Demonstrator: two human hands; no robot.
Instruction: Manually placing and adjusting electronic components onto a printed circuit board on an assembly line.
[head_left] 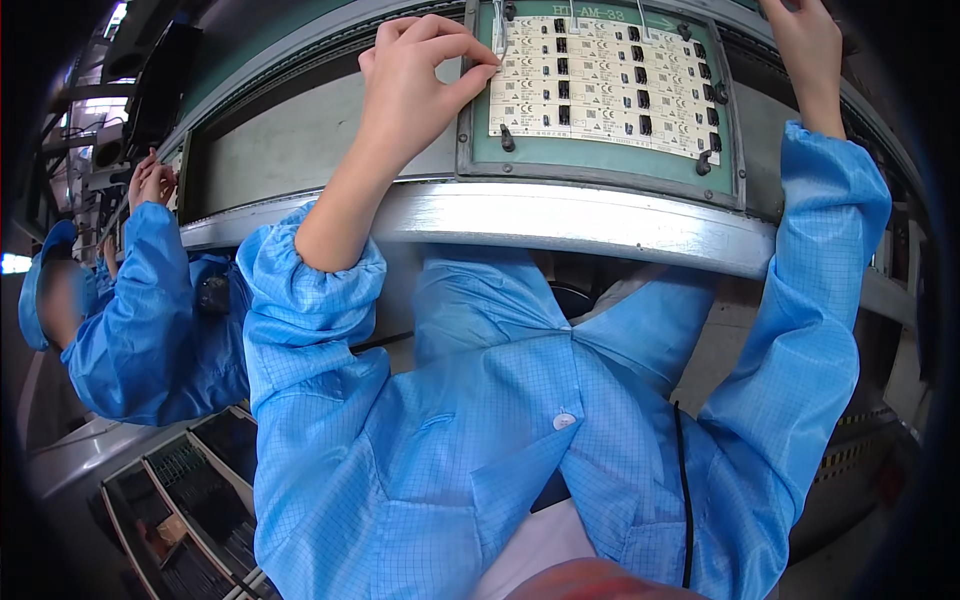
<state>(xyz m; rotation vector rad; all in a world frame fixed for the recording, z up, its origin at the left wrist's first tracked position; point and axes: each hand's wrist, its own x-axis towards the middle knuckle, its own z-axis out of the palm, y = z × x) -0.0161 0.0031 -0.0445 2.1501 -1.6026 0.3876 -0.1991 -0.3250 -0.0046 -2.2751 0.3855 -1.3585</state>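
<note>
A cream circuit board panel [600,90] with rows of black components lies on a green carrier plate [560,157] in a grey frame. Black clips [507,137] stand around the panel's edges. My left hand [415,85] is at the panel's upper left edge, its thumb and forefinger pinched together. Whatever is between those fingertips is too small to make out. Thin pale strips [574,15] stick up along the panel's far side. My right hand [808,50] is raised beyond the carrier's right side. The top of the picture cuts off its fingers, so its grip is hidden.
A shiny metal rail [560,215] runs along the near side of the conveyor line. To the left, a co-worker in blue [150,320] has hands at the same line. Racks with dark boards [190,500] stand at lower left. A black cord [684,490] hangs down my jacket.
</note>
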